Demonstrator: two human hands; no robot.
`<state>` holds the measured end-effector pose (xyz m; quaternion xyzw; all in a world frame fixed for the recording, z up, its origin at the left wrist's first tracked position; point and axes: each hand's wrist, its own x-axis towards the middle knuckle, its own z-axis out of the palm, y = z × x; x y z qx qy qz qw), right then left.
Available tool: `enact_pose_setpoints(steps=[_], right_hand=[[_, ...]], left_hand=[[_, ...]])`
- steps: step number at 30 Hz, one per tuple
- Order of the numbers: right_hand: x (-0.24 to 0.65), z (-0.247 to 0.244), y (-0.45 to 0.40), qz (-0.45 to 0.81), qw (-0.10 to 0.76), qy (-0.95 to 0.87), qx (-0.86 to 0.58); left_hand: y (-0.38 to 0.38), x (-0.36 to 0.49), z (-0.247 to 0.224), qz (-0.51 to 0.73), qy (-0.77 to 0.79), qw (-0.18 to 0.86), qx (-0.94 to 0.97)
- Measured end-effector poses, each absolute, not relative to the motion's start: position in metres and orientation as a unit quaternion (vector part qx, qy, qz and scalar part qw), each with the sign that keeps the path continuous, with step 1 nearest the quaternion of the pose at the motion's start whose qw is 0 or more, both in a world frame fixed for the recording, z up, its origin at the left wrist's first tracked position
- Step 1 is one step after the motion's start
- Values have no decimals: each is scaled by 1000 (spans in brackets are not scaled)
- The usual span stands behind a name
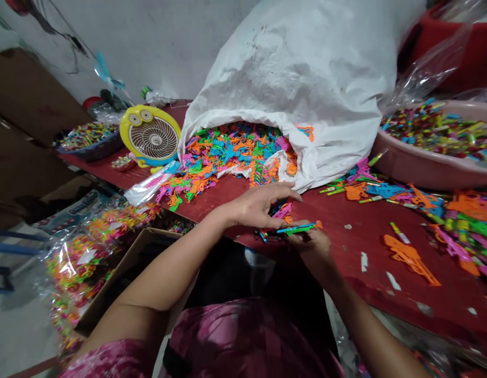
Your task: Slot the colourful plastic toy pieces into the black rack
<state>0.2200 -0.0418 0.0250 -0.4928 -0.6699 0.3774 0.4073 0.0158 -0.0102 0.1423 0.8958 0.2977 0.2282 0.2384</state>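
Your two bare hands meet over the near edge of a red counter [346, 252]. Your right hand [312, 242] has its grip closed around a few slim plastic toy guns [300, 229], blue and green, with orange at one end. Your left hand [263, 206] arches just beside it, fingers bent over pink and orange pieces [283, 211]; whether its grip is clenched on them or only resting, you cannot tell.

The work looks part-way along: a small bunch is gathered at your hands, while a big heap [228, 149] in mixed colours fills the mouth of a sack [306, 58] and spills onto the counter. More toy guns lie loose at the right, mixed with small tubes. At lower left, clear bags [70, 257] hold bright pieces and may be finished packing, though they are blurred.

Counted: one white sack, one yellow fan [155, 139], one pink basin [424, 163] at the right and one dark blue basin [97, 152] at the left, both full of small pieces. One orange toy gun [411, 257] lies apart, with one tube [401, 233] beside it. Your right hand holds at least two; the heap is too dense to count
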Motion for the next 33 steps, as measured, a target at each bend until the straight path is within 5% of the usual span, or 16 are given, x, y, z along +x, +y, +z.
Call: enact_pose_setpoints(steps=[14,28,33], right_hand=[[218,30,-49,215,365,-802,-421],[230,20,-37,435,359,-638,-525],[226,24,-49,302,345,-715,-528]], left_hand=[[-7,15,140,234,289,245,895],[1,13,136,216,277,219,910],[0,13,136,226,268,212,912]])
